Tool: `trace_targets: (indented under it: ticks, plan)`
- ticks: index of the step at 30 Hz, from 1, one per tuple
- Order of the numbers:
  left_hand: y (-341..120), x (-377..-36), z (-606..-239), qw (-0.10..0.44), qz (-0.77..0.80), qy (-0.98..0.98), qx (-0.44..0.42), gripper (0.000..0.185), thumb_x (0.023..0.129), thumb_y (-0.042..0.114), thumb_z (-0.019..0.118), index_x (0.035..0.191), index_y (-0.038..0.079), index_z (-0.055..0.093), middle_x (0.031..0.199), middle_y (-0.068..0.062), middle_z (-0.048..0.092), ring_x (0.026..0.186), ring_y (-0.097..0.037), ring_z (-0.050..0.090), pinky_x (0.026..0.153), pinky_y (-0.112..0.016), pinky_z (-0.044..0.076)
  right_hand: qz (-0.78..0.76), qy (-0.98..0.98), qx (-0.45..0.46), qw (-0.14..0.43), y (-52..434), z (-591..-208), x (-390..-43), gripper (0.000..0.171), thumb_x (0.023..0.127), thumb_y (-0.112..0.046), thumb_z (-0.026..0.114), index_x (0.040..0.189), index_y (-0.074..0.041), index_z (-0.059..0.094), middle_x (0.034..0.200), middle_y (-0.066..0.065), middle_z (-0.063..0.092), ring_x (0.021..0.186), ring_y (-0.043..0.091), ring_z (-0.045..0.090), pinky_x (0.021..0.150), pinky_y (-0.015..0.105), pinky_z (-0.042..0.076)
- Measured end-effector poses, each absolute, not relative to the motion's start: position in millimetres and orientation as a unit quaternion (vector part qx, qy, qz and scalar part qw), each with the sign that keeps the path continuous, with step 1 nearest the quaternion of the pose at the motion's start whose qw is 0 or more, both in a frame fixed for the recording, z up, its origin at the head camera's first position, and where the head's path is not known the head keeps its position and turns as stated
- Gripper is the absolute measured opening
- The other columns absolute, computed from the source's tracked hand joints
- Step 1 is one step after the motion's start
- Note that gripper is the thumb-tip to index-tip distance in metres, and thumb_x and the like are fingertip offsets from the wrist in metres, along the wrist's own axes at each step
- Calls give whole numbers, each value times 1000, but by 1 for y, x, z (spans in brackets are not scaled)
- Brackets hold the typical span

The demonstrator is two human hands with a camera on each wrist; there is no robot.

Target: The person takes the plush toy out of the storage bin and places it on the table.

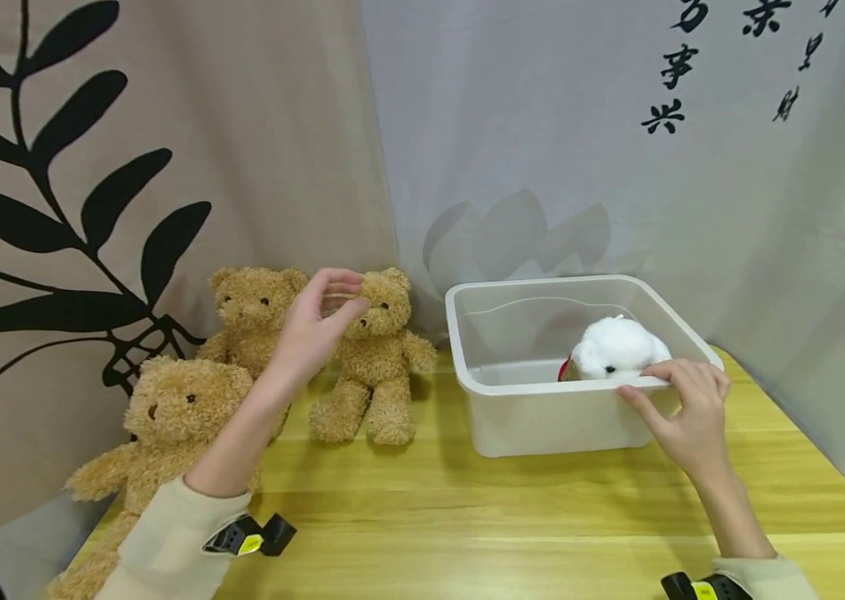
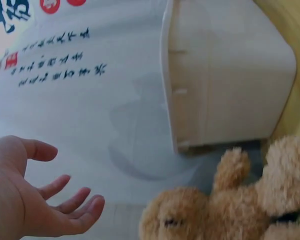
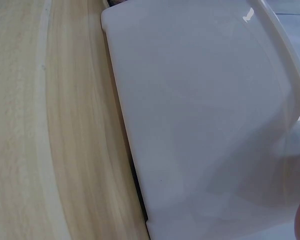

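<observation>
Both hands are up at the table: the left hand [image 1: 313, 329] has loose, half-open fingers at the head of the middle teddy bear [image 1: 376, 358], holding nothing. That bear is brown, curly, soft, and sits upright just left of the white plastic bin [image 1: 535, 417]. The right hand [image 1: 685, 412] grips the bin's smooth near rim; a fluffy white toy [image 1: 617, 346] lies inside.

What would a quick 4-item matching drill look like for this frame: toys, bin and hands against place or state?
1. white plush toy
2. left hand
3. right hand
4. front brown bear

a. on the bin's near rim
b. lower left, by the leaf curtain
c. inside the white bin
d. open, at the middle bear's head

Pairs: 1-c, 2-d, 3-a, 4-b
</observation>
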State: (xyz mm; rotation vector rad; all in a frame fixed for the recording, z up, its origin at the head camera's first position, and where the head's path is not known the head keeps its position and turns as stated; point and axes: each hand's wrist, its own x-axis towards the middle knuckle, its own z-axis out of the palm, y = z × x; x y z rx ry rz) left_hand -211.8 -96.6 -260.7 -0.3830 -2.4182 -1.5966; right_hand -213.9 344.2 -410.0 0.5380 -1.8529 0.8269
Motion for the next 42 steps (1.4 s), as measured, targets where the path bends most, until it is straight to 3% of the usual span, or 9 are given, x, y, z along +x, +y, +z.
trace_targets:
  ticks: [11, 26, 42]
  plan:
    - [-41, -225, -263, 91, -526, -828, -170, 36, 96, 19, 64, 130, 9, 56, 128, -11, 58, 117, -30, 56, 93, -48, 51, 342, -766, 224, 495, 343, -410, -214, 65, 85, -65, 69, 84, 0, 67, 82, 12, 65, 97, -2, 44, 103, 31, 19]
    - [35, -241, -284, 55, -562, -790, -239, 38, 93, 13, 67, 129, 5, 56, 126, -11, 60, 110, -26, 61, 95, -33, 51, 343, -766, 219, 497, 344, -411, -216, 67, 84, -66, 69, 82, 1, 66, 81, 14, 64, 96, -1, 44, 102, 30, 18]
    - [110, -250, -308, 12, -545, -798, -257, 52, 91, 26, 72, 137, 12, 54, 126, -4, 58, 114, -22, 58, 90, -25, 48, 340, -764, 220, 501, 343, -407, -215, 68, 84, -66, 69, 81, 2, 65, 79, 14, 63, 93, 2, 45, 101, 30, 18]
